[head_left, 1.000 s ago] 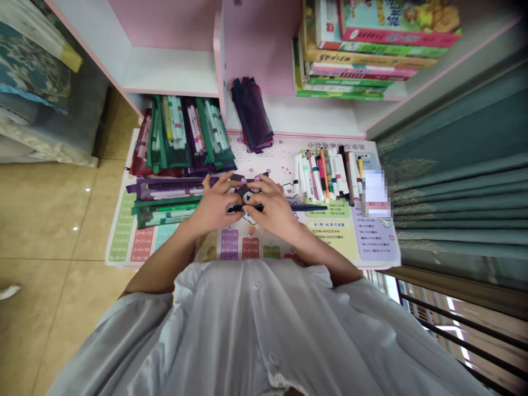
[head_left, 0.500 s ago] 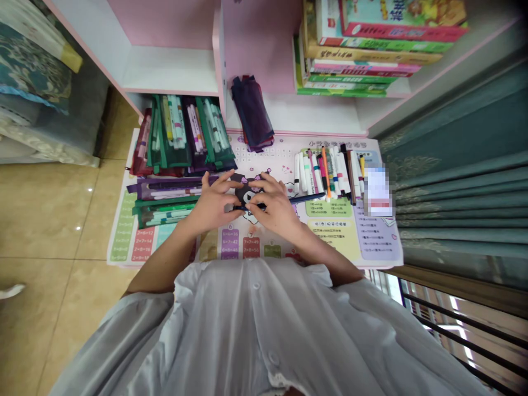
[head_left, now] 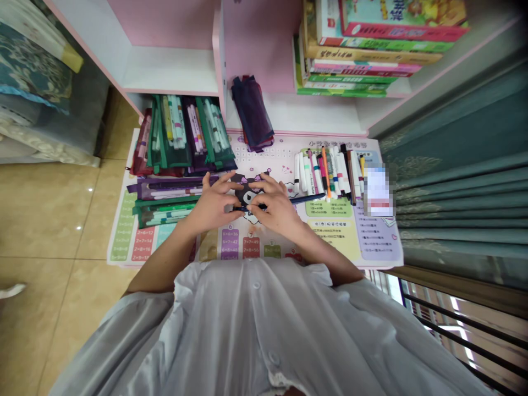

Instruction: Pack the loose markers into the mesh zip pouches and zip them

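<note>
My left hand (head_left: pixel 216 203) pinches the left end of a dark blue pouch (head_left: pixel 305 198), which shows from above only as a long thin strip. Close beside it, my right hand (head_left: pixel 270 206) grips the same pouch near its middle, thumb and fingertips together on the edge. The pouch's right end reaches toward a row of loose markers and pens (head_left: pixel 330 173) on the desk mat. To the left of my hands lie a purple mesh pouch (head_left: pixel 144 188) and a green mesh pouch (head_left: pixel 142 214), both with pens inside.
Filled mesh pouches (head_left: pixel 177 157) stand packed at the back left. Flat dark mesh pouches (head_left: pixel 252 113) rest against the shelf. Books (head_left: pixel 363 58) are stacked at the back right. A blurred phone-like thing (head_left: pixel 378 192) lies on the desk mat (head_left: pixel 338 236), near the curtain (head_left: pixel 454 181).
</note>
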`<state>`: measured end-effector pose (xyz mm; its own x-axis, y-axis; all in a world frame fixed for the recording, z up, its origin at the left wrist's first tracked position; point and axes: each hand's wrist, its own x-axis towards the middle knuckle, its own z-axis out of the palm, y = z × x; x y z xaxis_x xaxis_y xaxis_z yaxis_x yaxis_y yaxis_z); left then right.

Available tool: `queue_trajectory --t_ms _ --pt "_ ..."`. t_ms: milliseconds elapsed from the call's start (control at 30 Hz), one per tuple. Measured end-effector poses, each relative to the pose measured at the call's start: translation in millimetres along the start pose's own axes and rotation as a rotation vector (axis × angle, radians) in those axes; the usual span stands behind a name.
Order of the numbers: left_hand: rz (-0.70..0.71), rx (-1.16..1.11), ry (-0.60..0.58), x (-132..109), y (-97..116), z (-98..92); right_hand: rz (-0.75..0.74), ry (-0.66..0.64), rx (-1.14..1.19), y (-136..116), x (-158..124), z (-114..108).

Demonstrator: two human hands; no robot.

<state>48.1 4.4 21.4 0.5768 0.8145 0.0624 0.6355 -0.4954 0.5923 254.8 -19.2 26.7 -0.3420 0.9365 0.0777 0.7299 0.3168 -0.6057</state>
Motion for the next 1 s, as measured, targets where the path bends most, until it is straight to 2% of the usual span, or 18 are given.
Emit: queue_trajectory --t_ms 1000 --pt "0.003 0.004 -0.011 -0.5 0.7 -2.0 0.075 -0.048 0.045 -1.4 -0.6 -9.8"
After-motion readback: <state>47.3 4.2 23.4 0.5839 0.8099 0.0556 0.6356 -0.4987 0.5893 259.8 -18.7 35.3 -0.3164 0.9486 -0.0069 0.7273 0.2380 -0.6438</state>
